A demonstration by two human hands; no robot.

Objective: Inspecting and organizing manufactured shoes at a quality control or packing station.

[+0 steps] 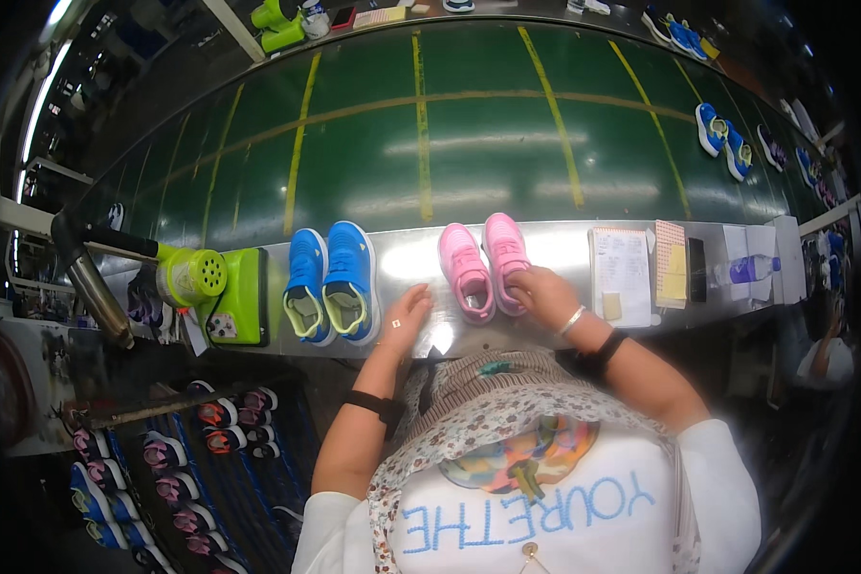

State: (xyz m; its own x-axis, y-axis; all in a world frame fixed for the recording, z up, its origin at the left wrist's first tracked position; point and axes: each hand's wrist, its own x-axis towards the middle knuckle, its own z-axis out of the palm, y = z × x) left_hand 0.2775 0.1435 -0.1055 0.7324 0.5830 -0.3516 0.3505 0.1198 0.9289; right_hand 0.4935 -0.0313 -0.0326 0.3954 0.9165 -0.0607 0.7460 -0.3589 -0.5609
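Note:
A pair of pink sneakers stands on the metal ledge in front of me, toes pointing away: the left pink sneaker [464,263] and the right pink sneaker [504,244]. My right hand [542,297] is at the heel opening of the right one, with its fingers closed on the collar; the fingertips are partly hidden. Beside the left pink sneaker, my left hand [408,318] rests near the ledge's front edge, fingers stretched out and holding nothing. Farther left stand a left blue sneaker [306,268] and a right blue sneaker [350,258], both with yellow-green linings.
A lime-green hot-air blower [196,275] on a stand occupies the ledge's left. To the right lie a notepad [622,263], a tan block [611,305] and a bottle [754,269]. The green conveyor belt [354,163] carries blue sneakers [722,142]. Shoe racks [177,459] stand lower left.

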